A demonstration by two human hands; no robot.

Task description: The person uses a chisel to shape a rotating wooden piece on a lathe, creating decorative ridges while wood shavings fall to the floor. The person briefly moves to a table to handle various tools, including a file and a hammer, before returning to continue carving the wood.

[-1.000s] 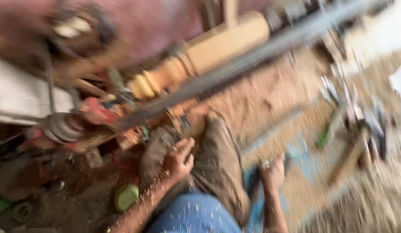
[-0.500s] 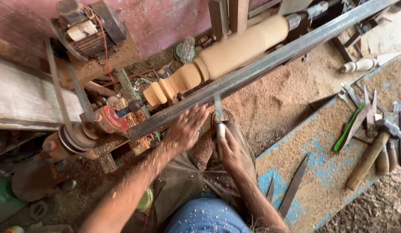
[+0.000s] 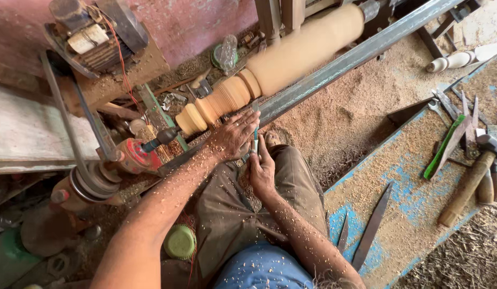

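We see a pale tan wooden workpiece (image 3: pixel 280 64) against a dull grey steel rail (image 3: pixel 345 61). Far behind, the wall (image 3: pixel 205 21) is faded pink. At right, the board (image 3: pixel 403 192) shows chipped blue paint under light brown sawdust, and on it lies a bright green strip (image 3: pixel 441 150). Near left sits a green round lid (image 3: pixel 180 242). The trousers (image 3: pixel 248 214) are olive-brown, the shirt (image 3: pixel 264 270) blue, and the pulley end (image 3: pixel 133 158) red.

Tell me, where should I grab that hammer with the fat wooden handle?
Grip the hammer around its wooden handle, near the middle, coming down from above. The handle is long, thick and rounded, lies flat on the blue board, and its lower end points toward the person. Other tools lie close on its right, so approach from its left side.
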